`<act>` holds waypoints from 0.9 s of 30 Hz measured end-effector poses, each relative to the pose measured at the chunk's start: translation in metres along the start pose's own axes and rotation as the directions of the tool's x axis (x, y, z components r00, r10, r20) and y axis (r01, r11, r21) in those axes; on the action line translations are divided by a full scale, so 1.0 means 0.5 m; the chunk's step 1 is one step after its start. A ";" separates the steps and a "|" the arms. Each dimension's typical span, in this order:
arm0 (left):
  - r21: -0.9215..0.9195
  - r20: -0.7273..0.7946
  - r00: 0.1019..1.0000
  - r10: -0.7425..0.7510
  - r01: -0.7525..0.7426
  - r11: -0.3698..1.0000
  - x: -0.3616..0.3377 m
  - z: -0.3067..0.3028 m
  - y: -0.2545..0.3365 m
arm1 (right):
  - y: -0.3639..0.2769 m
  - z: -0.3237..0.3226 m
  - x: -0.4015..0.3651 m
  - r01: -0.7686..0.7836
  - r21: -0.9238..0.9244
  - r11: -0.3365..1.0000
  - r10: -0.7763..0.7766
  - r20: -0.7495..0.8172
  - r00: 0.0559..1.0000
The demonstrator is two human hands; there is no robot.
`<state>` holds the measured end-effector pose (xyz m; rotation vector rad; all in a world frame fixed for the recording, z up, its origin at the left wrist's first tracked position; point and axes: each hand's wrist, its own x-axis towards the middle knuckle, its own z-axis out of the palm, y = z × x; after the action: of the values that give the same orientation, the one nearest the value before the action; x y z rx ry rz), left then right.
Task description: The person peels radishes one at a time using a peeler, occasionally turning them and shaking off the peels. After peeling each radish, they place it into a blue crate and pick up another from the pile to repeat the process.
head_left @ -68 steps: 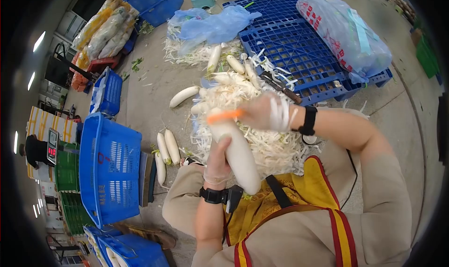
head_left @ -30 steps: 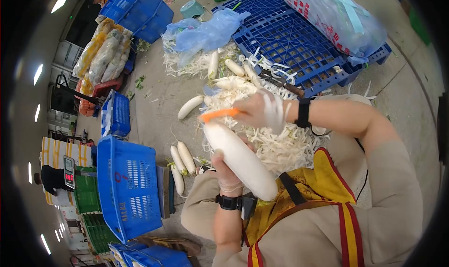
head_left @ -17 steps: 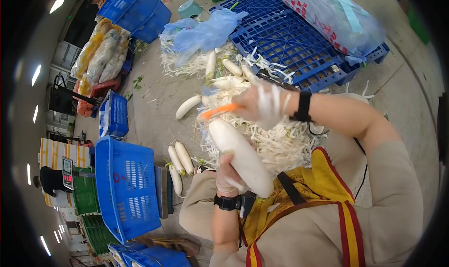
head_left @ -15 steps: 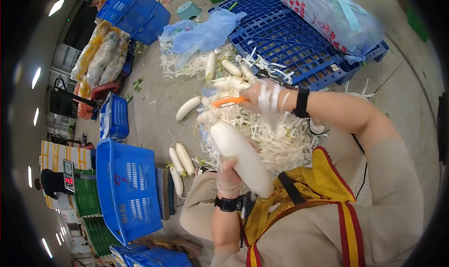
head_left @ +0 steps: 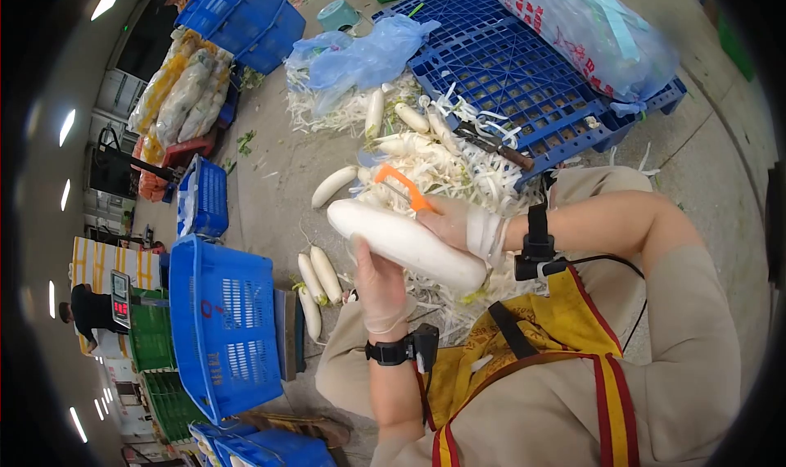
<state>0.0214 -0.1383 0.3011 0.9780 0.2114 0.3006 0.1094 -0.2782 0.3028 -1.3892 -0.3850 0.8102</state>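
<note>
A large white radish point(head_left: 405, 242), its surface smooth and pale, lies slantwise between my hands. My left hand point(head_left: 381, 287), in a thin clear glove, supports it from below near its left half. In my right hand point(head_left: 446, 221), also gloved, is an orange peeler point(head_left: 403, 185), held just above the radish with its blade facing left; the fingers are close to the radish's upper side. Under and behind it is a heap of white peel shavings point(head_left: 483, 190), with smaller radishes point(head_left: 411, 117) at its far side. A dark knife with a brown handle point(head_left: 516, 157) lies by the heap.
Blue pallet point(head_left: 524, 66) with a filled plastic bag point(head_left: 589, 41) ahead on the right. Blue crate point(head_left: 233, 328) at the left, several radishes point(head_left: 325, 276) beside it. A blue plastic sheet point(head_left: 360, 54) covers more peelings. A person point(head_left: 94, 313) stands at the far left.
The radish has turned from steep to flatter. My right hand with the peeler has come down and back to it, and my left hand has opened up somewhat beneath it.
</note>
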 end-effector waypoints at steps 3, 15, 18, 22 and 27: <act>-0.060 -0.068 0.990 -0.123 0.119 0.991 -0.010 -0.011 -0.010 | 0.031 -0.018 -0.005 0.246 -0.292 0.924 -0.248 0.031 0.968; 0.185 -0.026 0.969 -0.245 0.246 0.951 -0.047 0.000 -0.039 | -0.064 -0.109 0.065 0.339 -0.936 0.092 -0.381 0.281 0.881; 0.254 -0.068 0.976 -0.209 0.219 0.942 -0.049 0.012 -0.030 | -0.050 -0.122 0.077 0.253 -0.947 0.199 -0.523 0.116 0.844; 0.149 -0.046 0.965 -0.258 0.262 0.953 -0.030 -0.010 -0.022 | -0.072 -0.084 0.012 0.519 -0.818 0.250 -0.492 0.354 0.795; 0.167 0.000 0.947 -0.322 0.318 0.933 -0.033 -0.022 -0.029 | -0.037 -0.098 0.044 0.387 -0.892 0.234 -0.539 0.212 0.815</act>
<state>0.0047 -0.1429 0.2834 1.0920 0.3710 -0.0310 0.1630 -0.2973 0.3074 -2.1802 -1.2280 -0.1439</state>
